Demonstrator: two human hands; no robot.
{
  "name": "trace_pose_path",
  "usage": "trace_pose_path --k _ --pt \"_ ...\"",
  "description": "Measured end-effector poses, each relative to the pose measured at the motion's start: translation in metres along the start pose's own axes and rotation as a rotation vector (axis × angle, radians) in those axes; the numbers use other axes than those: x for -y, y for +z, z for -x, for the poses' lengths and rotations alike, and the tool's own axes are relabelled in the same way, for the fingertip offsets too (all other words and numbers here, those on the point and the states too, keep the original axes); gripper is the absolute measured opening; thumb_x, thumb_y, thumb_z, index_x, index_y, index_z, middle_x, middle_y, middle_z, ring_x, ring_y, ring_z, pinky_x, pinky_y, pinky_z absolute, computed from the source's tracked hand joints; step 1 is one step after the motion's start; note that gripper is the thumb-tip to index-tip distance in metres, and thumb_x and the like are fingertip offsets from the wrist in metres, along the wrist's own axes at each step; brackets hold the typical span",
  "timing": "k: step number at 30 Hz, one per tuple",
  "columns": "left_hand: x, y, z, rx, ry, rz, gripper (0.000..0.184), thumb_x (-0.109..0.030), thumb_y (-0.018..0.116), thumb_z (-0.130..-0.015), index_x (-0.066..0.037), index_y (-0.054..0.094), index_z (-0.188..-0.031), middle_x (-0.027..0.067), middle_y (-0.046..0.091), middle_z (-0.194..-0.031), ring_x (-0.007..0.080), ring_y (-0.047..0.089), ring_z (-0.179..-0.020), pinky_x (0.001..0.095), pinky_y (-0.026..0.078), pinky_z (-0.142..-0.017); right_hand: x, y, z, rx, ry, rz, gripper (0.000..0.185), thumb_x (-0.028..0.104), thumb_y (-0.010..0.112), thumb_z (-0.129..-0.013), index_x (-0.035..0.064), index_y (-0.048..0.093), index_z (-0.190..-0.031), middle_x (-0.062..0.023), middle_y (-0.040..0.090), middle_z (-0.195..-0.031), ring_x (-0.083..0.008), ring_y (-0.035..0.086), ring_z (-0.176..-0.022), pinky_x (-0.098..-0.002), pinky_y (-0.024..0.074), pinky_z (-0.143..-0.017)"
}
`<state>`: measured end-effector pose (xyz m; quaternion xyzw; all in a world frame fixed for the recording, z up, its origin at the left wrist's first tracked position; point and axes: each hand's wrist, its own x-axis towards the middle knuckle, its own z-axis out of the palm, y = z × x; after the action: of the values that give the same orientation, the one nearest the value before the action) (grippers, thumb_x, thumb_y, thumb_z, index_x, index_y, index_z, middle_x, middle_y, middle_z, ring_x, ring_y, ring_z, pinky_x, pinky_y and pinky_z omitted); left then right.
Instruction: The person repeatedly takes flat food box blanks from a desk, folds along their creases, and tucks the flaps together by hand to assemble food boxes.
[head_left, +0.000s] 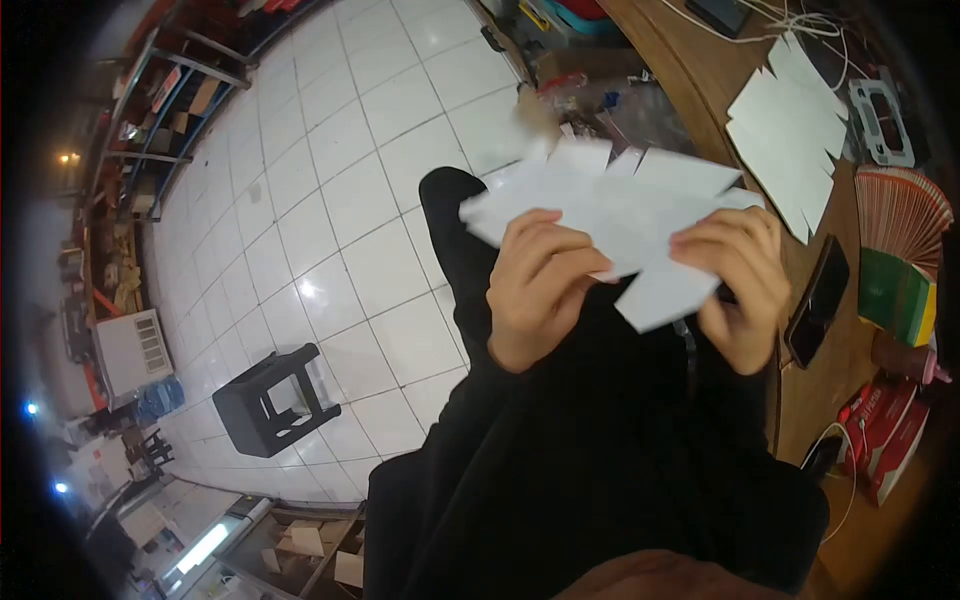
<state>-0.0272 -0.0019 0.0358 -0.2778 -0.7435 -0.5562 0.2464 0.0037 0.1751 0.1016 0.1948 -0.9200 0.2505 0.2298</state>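
Observation:
A white sheet [620,205] with cut notches and flaps along its edges is held up above my lap, between both hands. My left hand [545,280] pinches its lower left part, fingers curled over the front. On the right side, my right hand [740,270] grips the sheet beside a flap that points down, with the thumb underneath. More notched white sheets [790,135] lie on the wooden table to the right.
On the wooden table [845,400] are a black phone [818,300], a fanned stack of strips [900,220], a green and yellow box [890,290], a red packet [885,430] and cables. A black stool [275,400] lies on the tiled floor at the left.

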Motion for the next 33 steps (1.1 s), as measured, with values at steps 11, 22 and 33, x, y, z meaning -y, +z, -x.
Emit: trace_pose_path --k 11,22,33 --pt "-0.01 0.02 0.013 -0.05 -0.362 0.246 0.015 -0.001 0.069 -0.064 -0.002 0.059 -0.076 0.006 0.054 -0.071 0.0183 0.05 -0.062 0.0275 0.039 -0.056 -0.015 0.052 -0.003 -0.251 0.135 -0.289 0.013 0.008 0.065 -0.064 0.0032 0.053 -0.064 -0.0072 0.049 -0.076 -0.0244 0.044 -0.073 -0.0341 0.0333 -0.068" --pt "-0.015 0.027 0.009 -0.458 -0.537 0.662 0.014 -0.004 0.055 -0.083 -0.004 0.043 -0.077 0.003 0.052 -0.081 0.0081 0.051 -0.071 0.0203 0.041 -0.067 0.01 0.063 0.003 -0.054 -0.05 -0.49 0.057 0.005 0.067 -0.068 0.0023 0.046 -0.121 -0.0181 0.042 -0.125 -0.0312 0.046 -0.111 -0.0338 0.0414 -0.089" --pt "0.026 0.03 -0.015 -0.455 -0.561 0.415 0.012 0.005 0.063 -0.073 0.004 0.054 -0.081 0.0063 0.057 -0.074 0.0107 0.054 -0.063 0.0205 0.043 -0.058 -0.011 0.067 -0.035 -0.2 0.351 -0.632 0.028 -0.008 0.06 -0.071 -0.0023 0.062 -0.098 -0.0155 0.062 -0.097 -0.0239 0.062 -0.09 -0.0272 0.0487 -0.077"
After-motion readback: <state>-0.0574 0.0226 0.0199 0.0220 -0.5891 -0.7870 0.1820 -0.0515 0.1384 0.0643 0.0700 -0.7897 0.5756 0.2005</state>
